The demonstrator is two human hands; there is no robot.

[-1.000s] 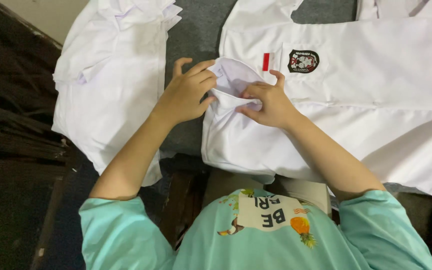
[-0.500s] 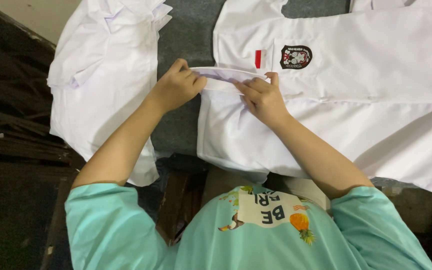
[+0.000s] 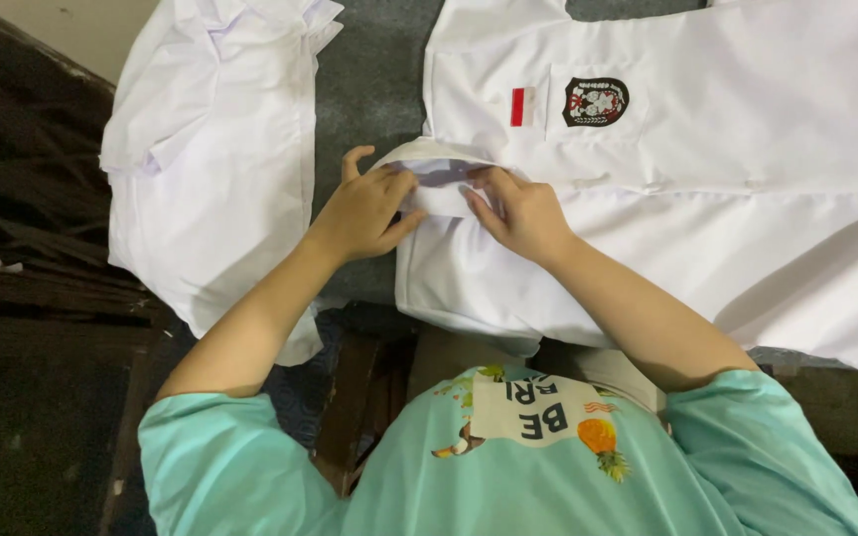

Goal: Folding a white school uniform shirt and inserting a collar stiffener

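A white shirt point(image 3: 707, 199) lies spread on the grey surface, with a small red tag and a dark round badge point(image 3: 596, 101) on its chest pocket. Its collar point(image 3: 436, 174) sits at the shirt's left end. My left hand point(image 3: 362, 210) grips the collar's left side, fingers curled over the fold. My right hand point(image 3: 516, 210) pinches the collar's right side, thumb and fingers pressed into the cloth. Both hands sit close together with the folded collar between them.
A pile of crumpled white garments point(image 3: 211, 149) lies to the left on the grey cloth-covered surface point(image 3: 369, 89). Dark wooden boards point(image 3: 32, 268) run along the far left. A wooden edge point(image 3: 350, 417) shows below the shirt.
The collar was stretched flat between my hands half a second ago; now both hands have come closer together and pressed it down into a rounded fold.
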